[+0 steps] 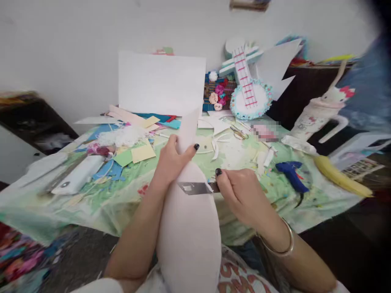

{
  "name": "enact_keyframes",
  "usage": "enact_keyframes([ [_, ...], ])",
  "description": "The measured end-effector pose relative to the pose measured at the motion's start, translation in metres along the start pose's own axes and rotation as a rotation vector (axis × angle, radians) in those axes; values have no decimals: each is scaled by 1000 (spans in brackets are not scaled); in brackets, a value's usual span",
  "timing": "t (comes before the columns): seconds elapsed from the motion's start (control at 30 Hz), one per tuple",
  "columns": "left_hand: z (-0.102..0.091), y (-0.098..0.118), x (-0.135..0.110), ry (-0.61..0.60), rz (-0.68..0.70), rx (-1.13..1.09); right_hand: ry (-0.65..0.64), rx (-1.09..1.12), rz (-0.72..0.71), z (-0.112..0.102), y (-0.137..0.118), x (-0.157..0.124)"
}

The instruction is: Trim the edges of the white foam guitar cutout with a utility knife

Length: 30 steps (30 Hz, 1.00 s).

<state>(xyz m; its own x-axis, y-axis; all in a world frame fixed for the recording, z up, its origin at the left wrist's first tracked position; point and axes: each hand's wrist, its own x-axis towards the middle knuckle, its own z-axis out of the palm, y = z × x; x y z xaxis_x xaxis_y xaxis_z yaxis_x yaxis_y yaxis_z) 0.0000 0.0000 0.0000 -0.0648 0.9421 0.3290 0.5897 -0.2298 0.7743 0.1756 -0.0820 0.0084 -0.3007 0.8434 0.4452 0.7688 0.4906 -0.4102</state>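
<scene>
Green-patterned cloth (100, 211) covers the worktable, with a blue glue gun (292, 176) at the right and a white toy guitar (249, 93) at the far side. Positioned at the near edge, between the person's forearms, is a white board piece (189, 236): broad and rounded at the near end, narrow at the far end. Left hand (174, 160): clamped around the narrow neck, thumb along the right edge. Right hand (242, 191): closed in a fist on the knife (197, 188), handle mostly hidden, blade lying across the board's right edge. Judged by look, the board is light and stiff, probably foam; it likely dents under fingertips and may snap at the neck. Recommended hold: flat fingers on the broad body, clear of the blade; support the neck without bending it.
</scene>
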Motion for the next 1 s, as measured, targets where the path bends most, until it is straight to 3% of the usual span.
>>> enact_keyframes([
  [0.47, -3, -5, 2, -4, 12, -53, -59, 14, 72, 5, 13, -2],
  [1.0, -3, 2, 1, 4, 12, 40, -71, -17, 68, 2, 9, 6],
])
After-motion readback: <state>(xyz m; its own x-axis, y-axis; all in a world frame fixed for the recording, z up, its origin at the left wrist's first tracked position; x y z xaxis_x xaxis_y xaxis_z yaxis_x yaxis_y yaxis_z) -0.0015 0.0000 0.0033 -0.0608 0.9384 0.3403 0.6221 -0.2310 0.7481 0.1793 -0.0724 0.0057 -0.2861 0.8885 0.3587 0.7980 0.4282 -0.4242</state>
